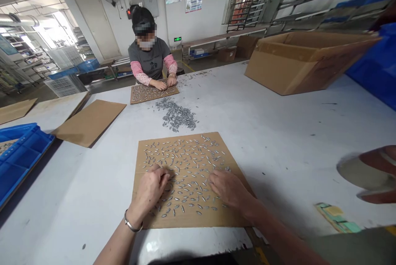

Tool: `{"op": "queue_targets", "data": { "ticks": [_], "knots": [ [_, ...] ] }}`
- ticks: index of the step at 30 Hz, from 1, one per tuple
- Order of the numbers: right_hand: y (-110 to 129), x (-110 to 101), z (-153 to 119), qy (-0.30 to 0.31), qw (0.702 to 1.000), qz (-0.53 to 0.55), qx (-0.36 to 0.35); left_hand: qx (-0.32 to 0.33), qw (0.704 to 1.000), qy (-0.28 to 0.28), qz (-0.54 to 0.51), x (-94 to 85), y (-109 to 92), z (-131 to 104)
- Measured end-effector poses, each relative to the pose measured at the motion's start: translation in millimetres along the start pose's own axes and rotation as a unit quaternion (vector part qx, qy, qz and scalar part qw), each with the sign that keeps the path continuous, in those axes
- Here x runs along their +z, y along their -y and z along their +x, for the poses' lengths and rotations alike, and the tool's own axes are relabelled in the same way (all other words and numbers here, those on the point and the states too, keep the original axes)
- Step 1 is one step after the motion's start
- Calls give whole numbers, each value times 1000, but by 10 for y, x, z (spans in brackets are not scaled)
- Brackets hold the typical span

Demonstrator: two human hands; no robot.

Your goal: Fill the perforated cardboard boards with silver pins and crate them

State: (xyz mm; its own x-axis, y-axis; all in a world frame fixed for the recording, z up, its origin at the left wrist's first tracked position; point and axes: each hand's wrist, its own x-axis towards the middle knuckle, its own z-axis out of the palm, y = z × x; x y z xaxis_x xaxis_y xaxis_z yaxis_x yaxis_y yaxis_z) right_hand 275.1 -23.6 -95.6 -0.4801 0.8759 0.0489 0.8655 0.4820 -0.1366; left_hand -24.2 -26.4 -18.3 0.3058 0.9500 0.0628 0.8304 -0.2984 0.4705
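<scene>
A brown cardboard sheet (188, 221) lies on the white table in front of me, covered with many small silver metal pieces (199, 213). Over its left part is my left hand (153, 184), thumb and fingertips pinched together low over the pieces; whatever they hold is too small to make out. My right hand (227, 186) rests on the right part of the sheet with its fingers curled down, and its fingertips are hidden. Beyond the sheet's far edge a loose pile of the same silver pieces (179, 117) lies on the table.
Across the table (278, 128), a person (151, 56) handles pieces on another cardboard sheet (136, 98). A large cardboard box (278, 67) stands back right, a blue crate (24, 162) at left beside a bare cardboard sheet (93, 120). Someone's hand holds a pale round object (365, 172) at right.
</scene>
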Motion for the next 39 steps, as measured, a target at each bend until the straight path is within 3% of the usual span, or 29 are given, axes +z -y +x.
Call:
{"op": "queue_targets", "data": {
  "ticks": [3, 9, 14, 19, 24, 28, 34, 39],
  "knots": [
    [-62, -70, -2, 33, 999, 35, 12, -7, 1000, 14, 10, -26, -5, -24],
    [-435, -348, -37, -42, 989, 56, 132, -5, 999, 27, 31, -185, -42, 93],
    [-278, -295, 152, -6, 995, 70, 64, 28, 992, 75, 95, -150, -224, 425],
    [-145, -253, 328, 9, 997, 61, 38, 30, 984, 129, 115, 3, -396, 680],
    [-546, -338, 297, -17, 991, 51, 122, 27, 976, 159, 148, 155, -479, 884],
    [-769, -351, 247, 19, 982, 35, 185, 59, 973, 170, 148, 328, -573, 1135],
    [-771, -266, 310, 15, 981, 69, 182, 97, 968, 174, 152, 716, -747, 1472],
    [-809, -238, 440, 15, 989, 76, 123, 123, 962, 187, 158, 965, -788, 1629]
  ]
}}
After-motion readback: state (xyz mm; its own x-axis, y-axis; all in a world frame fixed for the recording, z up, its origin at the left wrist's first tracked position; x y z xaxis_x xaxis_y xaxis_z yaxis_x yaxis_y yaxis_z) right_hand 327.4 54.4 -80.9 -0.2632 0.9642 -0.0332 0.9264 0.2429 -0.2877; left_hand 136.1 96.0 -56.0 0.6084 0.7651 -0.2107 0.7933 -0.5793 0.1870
